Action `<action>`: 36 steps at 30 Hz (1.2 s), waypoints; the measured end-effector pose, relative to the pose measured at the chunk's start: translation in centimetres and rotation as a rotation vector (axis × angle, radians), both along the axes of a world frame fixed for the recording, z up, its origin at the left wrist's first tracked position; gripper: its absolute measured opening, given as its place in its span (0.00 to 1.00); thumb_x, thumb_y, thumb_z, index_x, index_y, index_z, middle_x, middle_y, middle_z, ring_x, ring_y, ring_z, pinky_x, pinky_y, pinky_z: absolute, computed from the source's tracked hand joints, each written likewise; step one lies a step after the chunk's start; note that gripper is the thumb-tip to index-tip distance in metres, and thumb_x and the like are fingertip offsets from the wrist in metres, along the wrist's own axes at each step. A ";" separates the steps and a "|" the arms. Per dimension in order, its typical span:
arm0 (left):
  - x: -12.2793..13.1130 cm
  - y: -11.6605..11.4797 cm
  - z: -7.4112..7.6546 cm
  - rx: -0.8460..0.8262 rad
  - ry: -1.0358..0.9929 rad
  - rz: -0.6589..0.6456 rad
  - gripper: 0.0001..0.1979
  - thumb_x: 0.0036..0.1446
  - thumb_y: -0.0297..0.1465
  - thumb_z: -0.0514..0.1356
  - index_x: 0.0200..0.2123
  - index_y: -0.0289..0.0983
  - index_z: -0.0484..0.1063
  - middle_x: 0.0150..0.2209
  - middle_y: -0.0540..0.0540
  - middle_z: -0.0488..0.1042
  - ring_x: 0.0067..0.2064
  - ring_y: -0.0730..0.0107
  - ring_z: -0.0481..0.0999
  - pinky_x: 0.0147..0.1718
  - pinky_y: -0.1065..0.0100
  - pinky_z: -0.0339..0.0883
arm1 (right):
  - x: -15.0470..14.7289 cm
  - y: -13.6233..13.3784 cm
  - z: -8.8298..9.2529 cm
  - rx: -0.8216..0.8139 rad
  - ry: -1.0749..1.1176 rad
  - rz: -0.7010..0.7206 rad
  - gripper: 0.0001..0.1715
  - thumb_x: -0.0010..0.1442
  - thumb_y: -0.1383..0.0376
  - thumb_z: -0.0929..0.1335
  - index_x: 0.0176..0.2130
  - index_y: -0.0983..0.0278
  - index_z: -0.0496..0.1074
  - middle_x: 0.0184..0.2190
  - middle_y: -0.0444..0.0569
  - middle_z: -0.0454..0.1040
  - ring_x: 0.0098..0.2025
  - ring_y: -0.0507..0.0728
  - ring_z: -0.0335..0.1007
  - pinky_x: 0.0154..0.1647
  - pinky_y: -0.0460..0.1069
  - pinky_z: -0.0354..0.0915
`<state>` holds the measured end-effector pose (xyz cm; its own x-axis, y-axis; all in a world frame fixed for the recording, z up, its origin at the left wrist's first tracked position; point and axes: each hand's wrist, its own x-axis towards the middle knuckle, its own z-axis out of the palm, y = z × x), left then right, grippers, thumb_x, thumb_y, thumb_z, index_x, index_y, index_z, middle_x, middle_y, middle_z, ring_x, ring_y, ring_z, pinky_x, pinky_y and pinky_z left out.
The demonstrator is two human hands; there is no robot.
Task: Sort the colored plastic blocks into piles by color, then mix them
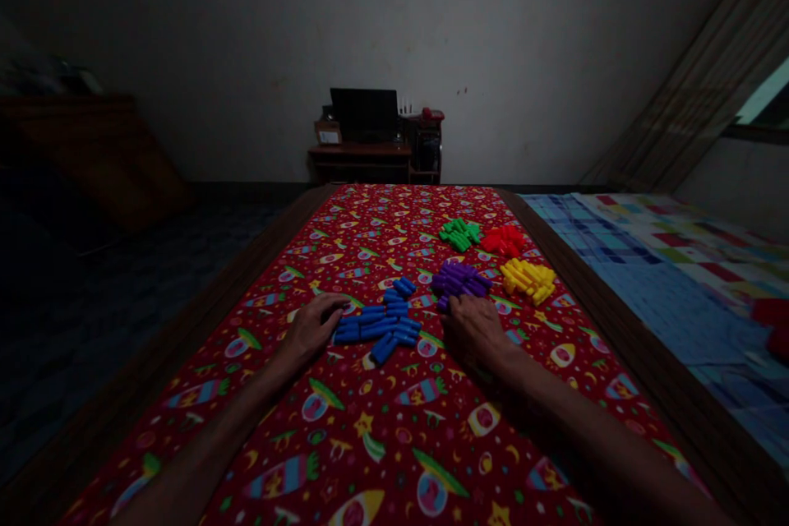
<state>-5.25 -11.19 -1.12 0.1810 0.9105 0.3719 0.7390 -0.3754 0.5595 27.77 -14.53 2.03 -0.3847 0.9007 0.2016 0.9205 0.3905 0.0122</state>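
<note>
My left hand (314, 326) rests on the red patterned cloth (370, 419), just left of a loose pile of blue cylindrical pieces (376, 325). Its thumb and fingers are apart, with nothing between them. At the near edge of a purple pile (459, 279) is my right hand (476, 325). Its fingers are curled down at the purple pieces, and whatever they hold, if anything, is hidden. Farther back lie a green pile (459, 235) and a red pile (504, 241). A yellow pile (528, 279) sits right of the purple one.
Beyond the table's far end stands a small desk (361, 152) with a dark monitor (365, 113). A wooden cabinet (92, 148) is at the left. To the right spreads a blue checked cloth (616, 279), with a curtain (690, 82) behind it.
</note>
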 end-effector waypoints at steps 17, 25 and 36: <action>0.0 -0.3 0.1 -0.007 0.064 -0.027 0.18 0.59 0.38 0.49 0.38 0.37 0.77 0.44 0.40 0.76 0.47 0.59 0.75 0.48 0.57 0.70 | 1.0 0.4 -0.3 0.015 0.211 -0.044 0.17 0.64 0.58 0.62 0.44 0.67 0.71 0.30 0.52 0.77 0.29 0.56 0.69 0.27 0.48 0.50; 0.0 -0.2 0.0 0.008 0.050 -0.036 0.17 0.59 0.37 0.49 0.36 0.39 0.77 0.44 0.41 0.76 0.47 0.61 0.75 0.48 0.60 0.70 | 4.4 3.2 0.1 0.060 0.193 -0.292 0.20 0.65 0.56 0.62 0.48 0.67 0.70 0.34 0.55 0.77 0.35 0.59 0.73 0.31 0.48 0.54; 0.0 -0.2 0.0 -0.005 0.039 -0.021 0.18 0.60 0.39 0.49 0.38 0.39 0.77 0.44 0.42 0.77 0.48 0.59 0.75 0.50 0.58 0.69 | 2.3 2.9 2.3 0.129 0.318 -0.138 0.21 0.69 0.57 0.58 0.41 0.66 0.74 0.29 0.52 0.77 0.29 0.56 0.72 0.30 0.47 0.58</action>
